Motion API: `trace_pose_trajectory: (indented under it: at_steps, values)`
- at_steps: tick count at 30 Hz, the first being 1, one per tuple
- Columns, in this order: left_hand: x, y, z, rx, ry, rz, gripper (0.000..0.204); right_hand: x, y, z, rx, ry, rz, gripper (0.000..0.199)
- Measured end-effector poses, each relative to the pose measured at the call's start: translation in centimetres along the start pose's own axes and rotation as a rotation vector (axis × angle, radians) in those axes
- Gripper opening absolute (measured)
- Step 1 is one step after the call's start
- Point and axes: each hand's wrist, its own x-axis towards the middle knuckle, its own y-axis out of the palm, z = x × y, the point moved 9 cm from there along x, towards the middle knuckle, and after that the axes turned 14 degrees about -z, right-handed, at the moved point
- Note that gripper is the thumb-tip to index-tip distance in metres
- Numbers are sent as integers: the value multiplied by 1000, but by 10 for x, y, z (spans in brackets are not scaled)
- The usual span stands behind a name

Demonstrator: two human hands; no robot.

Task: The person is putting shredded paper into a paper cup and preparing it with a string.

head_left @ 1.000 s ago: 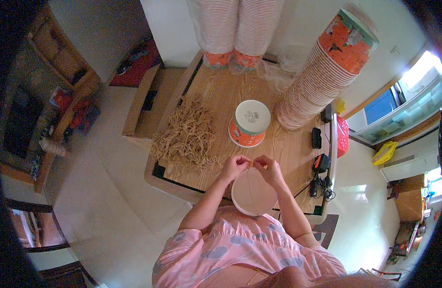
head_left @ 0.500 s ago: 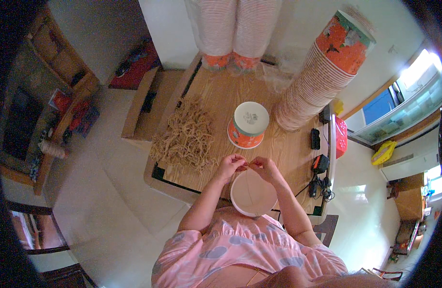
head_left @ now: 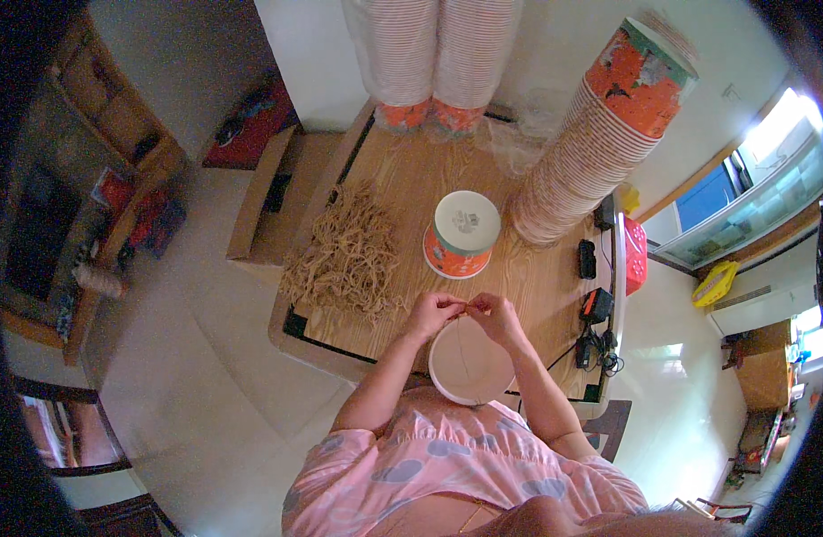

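Note:
Above the far rim of an upright paper tub [head_left: 490, 369], pale inside, my two hands meet with their fingertips pinched together. My left hand [head_left: 434, 314] and my right hand [head_left: 494, 317] grip a thin strand of twine [head_left: 463, 347] between them. The strand's loose end hangs down over the tub's opening. What the fingertips pinch is mostly hidden. Just beyond my hands stands an upside-down orange and green paper tub [head_left: 466, 224], its pale base up. To the left lies a tangled heap of brown twine [head_left: 347, 255].
A tall, leaning stack of paper tubs [head_left: 577, 157] stands at the table's right. Two plastic-wrapped stacks [head_left: 392, 63] rise at the back. Black adapters and cables [head_left: 596, 345] lie along the right edge of the wooden table [head_left: 420, 174]. A cardboard box [head_left: 264, 201] sits beyond its left edge.
My left hand has shifted slightly to the right, closer to my right hand. The twine still hangs from the fingertips, and the tubs have stayed put.

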Motion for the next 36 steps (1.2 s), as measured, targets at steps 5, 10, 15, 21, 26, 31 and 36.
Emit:
trace_pose_trajectory:
  at_steps: [5,10,15,21,26,31,36]
  values:
    - [1,0,5,38,2,2,16,0,0,-7,-23,26,-15,15]
    - [5,2,13,41,-20,-6,14,-2,-2,0,-53,37,-13,16]
    - [10,2,29,-8,5,4,12,-2,4,-6,-24,11,-5,17]
    - [-3,-3,11,-62,-121,27,11,-2,1,-14,13,22,-24,17]
    - [-5,-2,15,-293,-244,23,14,-1,4,4,52,70,31,10]
    - [-8,-3,9,-407,-290,23,15,0,3,-4,43,112,22,9]
    - [-6,-4,7,-62,-108,44,14,0,4,-6,23,100,-3,10]
